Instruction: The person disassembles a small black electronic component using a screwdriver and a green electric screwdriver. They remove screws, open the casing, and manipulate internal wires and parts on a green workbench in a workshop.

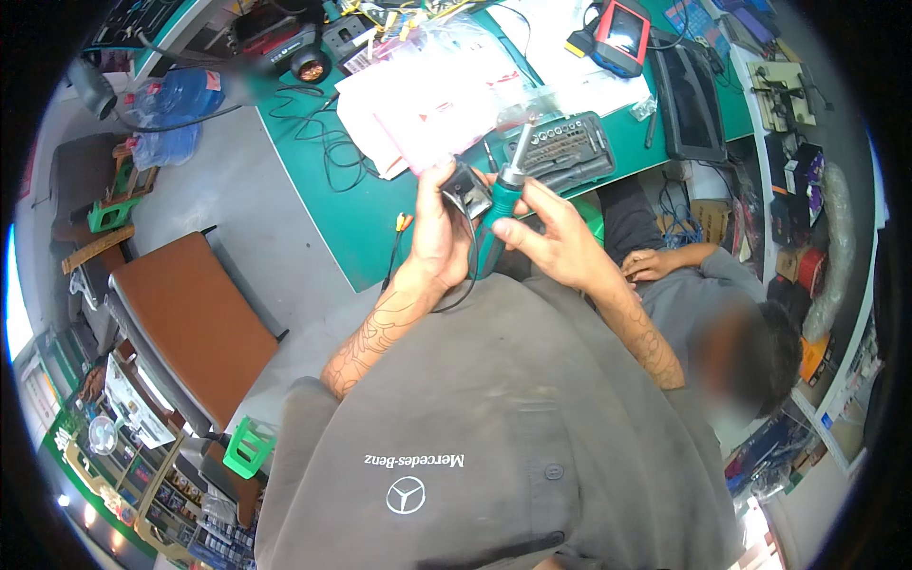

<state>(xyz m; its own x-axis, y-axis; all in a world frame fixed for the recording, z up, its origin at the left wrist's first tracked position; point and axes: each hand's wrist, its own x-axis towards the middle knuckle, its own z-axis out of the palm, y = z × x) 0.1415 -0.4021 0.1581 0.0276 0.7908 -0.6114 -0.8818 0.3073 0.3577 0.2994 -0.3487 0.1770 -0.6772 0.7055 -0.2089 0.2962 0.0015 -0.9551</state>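
Observation:
My left hand (435,233) is closed around a small black device (466,190), holding it above the near edge of the green table. A thin black cable (472,261) hangs from about the device past my wrist. My right hand (562,243) grips a green-handled screwdriver (503,201) right beside the device. Its metal shaft points up and away from me; whether screwdriver and device touch, I cannot tell. Behind my right hand an open case of bits and sockets (611,160) lies on the table. A small yellow-and-red plug (403,223) dangles by my left wrist.
White papers and plastic bags (408,104) cover part of the green table (309,166). A red-and-black handheld screen device (622,38) and a black tablet (691,104) lie beyond. A person (698,294) sits close on my right. A brown chair (195,328) stands at left.

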